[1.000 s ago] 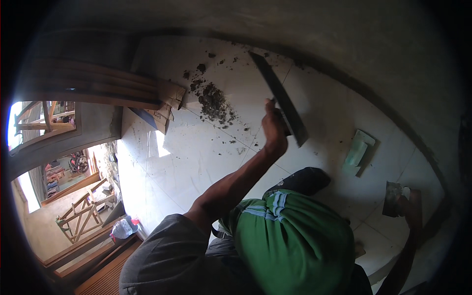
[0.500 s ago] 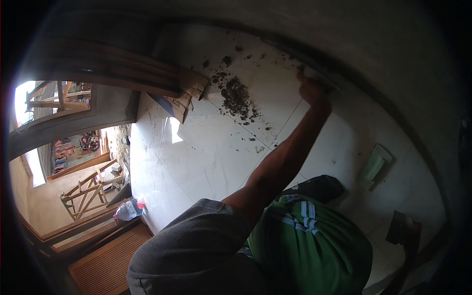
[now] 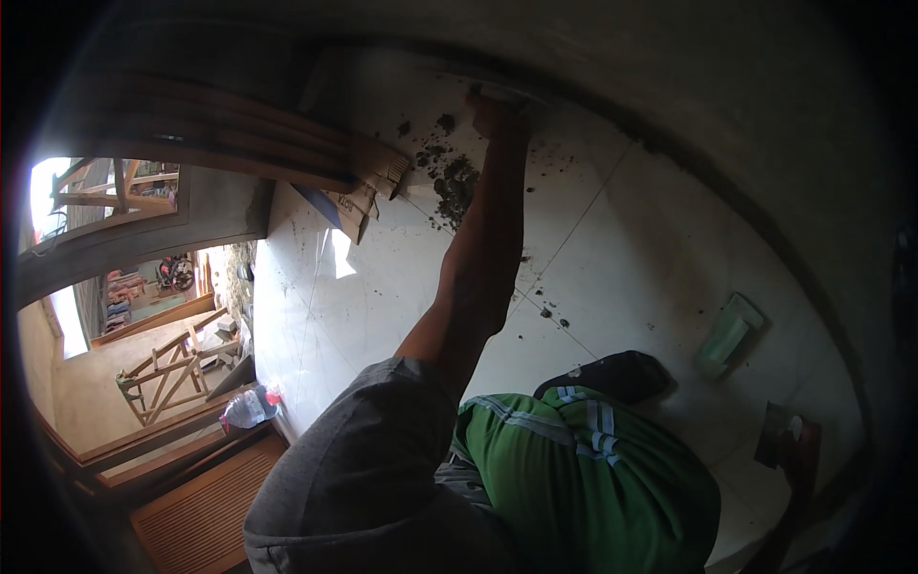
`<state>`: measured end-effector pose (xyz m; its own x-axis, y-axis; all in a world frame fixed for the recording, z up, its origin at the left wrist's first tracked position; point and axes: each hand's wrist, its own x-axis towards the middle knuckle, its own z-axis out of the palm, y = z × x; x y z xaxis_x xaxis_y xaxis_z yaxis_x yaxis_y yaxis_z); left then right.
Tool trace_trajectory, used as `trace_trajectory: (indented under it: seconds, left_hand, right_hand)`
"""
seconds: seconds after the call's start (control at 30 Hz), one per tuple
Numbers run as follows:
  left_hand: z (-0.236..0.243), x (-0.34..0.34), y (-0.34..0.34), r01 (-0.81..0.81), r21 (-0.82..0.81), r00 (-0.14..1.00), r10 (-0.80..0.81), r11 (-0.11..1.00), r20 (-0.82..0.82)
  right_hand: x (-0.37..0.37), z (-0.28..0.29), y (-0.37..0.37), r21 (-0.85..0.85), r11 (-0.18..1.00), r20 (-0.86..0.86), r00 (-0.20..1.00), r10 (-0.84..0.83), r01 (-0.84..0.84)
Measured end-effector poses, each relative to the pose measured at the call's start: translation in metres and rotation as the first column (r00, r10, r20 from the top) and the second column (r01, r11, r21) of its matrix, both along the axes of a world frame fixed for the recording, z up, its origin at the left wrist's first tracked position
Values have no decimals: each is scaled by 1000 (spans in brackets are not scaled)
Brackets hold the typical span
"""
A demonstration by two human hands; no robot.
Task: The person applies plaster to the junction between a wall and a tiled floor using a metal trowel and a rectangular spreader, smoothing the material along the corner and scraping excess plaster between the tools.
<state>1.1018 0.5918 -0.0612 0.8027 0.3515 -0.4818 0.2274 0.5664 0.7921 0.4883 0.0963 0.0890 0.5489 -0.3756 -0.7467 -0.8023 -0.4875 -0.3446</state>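
Note:
My left hand (image 3: pixel 497 113) is stretched to the base of the wall (image 3: pixel 708 105), closed on a long flat trowel (image 3: pixel 526 96), mostly hidden behind it. Just below lies a pile of dark crumbly debris (image 3: pixel 453 187) on white floor tiles (image 3: pixel 622 249). My left forearm partly covers the pile. At the lower right, my right hand (image 3: pixel 799 446) grips a small dark metal scraper (image 3: pixel 772 432). Above that, a pale green float (image 3: pixel 725 335) lies on the tiles. My green-clad knee (image 3: pixel 593 478) and dark foot (image 3: pixel 602 373) are below my left arm.
Wooden planks (image 3: pixel 239 153) and torn cardboard (image 3: pixel 368 206) lie at upper left. A plastic water bottle (image 3: pixel 247 409) is beside a slatted wooden panel (image 3: pixel 201 497) at lower left. Through openings on the left, wooden frames (image 3: pixel 167 378) and a motorbike (image 3: pixel 177 273) show.
My left hand with the long trowel first reached up to the wall base, then moved left along it, past the debris. A few small clumps now lie lower, near my foot.

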Motion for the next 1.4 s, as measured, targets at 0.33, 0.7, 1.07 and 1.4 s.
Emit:
trace_trajectory:
  seconds: [0.33, 0.7, 1.07, 1.4]
  left_hand:
    - [16, -190, 85, 50, 352, 986, 11, 935, -168]
    - [55, -380, 303, -298, 415, 876, 419, 859, -238]
    - [40, -142, 36, 171, 122, 983, -177, 978, 39]
    - [17, 32, 91, -126, 38, 992, 126, 991, 6]
  right_hand:
    - [-11, -22, 2, -89, 995, 40, 998, 44, -40]
    - [-16, -40, -6, -100, 995, 48, 999, -8, 13]
    - [-32, -17, -9, -183, 983, -28, 1000, 8, -13]
    - [-141, -59, -47, -414, 876, 146, 931, 334, -249]
